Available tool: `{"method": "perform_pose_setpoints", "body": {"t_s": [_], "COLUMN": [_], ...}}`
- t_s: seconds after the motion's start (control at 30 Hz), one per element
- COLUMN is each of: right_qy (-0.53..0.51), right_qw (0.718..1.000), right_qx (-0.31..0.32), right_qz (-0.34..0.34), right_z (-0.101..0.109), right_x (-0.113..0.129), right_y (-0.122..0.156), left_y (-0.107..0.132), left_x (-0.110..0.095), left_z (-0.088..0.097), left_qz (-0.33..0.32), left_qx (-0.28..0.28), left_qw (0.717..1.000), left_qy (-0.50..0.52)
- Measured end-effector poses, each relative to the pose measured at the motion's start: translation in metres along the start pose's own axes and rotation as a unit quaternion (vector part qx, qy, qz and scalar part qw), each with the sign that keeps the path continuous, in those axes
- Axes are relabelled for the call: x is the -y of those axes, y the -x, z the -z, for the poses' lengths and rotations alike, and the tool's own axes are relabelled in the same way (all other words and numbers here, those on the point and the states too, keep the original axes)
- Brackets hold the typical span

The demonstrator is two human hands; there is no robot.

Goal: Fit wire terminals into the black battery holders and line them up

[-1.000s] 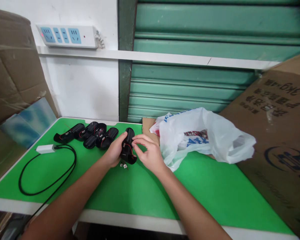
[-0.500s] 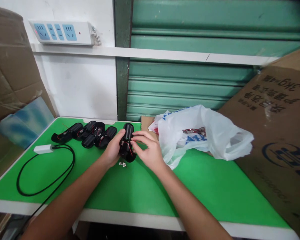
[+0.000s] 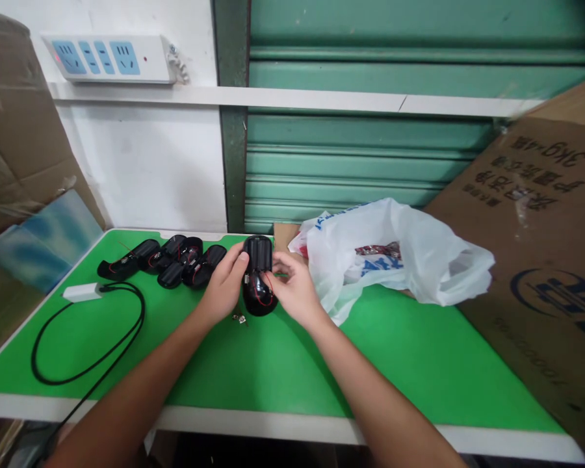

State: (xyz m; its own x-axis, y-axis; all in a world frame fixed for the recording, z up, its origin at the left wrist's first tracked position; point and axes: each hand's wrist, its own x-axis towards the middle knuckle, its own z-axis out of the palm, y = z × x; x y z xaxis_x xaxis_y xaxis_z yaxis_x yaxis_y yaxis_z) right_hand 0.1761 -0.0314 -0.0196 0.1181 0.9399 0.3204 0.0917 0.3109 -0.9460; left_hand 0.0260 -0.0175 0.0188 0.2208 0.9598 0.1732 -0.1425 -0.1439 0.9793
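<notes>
Both hands, left hand (image 3: 223, 286) and right hand (image 3: 295, 289), are closed around a black shell (image 3: 258, 276) above the green table (image 3: 273, 364). Its long axis is run from 6 to 12 o'clock, the open compartment end pointed to 12.

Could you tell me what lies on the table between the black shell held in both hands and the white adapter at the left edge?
In the head view, between the black shell and the white adapter lies a row of black shells, plus bare green mat.
</notes>
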Motion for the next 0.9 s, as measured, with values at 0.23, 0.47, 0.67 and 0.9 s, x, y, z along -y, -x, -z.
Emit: {"method": "perform_pose_setpoints", "body": {"t_s": [0.23,0.47,0.67,0.9], "right_qy": [0.075,0.111,0.105,0.145], "right_qw": [0.994,0.991,0.990,0.984], "right_qx": [-0.045,0.001,0.058,0.048], "right_qz": [0.059,0.078,0.078,0.093], "right_z": [0.005,0.012,0.021,0.016], "right_x": [0.005,0.003,0.003,-0.001], "right_y": [0.001,0.001,0.001,0.004], "left_y": [0.006,0.008,0.006,0.008], "left_x": [-0.002,-0.007,-0.008,-0.008], "left_z": [0.002,0.001,0.004,0.003], "left_qz": [0.021,0.036,0.042,0.040], "left_qx": [0.044,0.034,0.008,0.003], "left_qw": [0.999,0.999,0.998,0.997], "left_qy": [0.023,0.019,0.044,0.061]}}
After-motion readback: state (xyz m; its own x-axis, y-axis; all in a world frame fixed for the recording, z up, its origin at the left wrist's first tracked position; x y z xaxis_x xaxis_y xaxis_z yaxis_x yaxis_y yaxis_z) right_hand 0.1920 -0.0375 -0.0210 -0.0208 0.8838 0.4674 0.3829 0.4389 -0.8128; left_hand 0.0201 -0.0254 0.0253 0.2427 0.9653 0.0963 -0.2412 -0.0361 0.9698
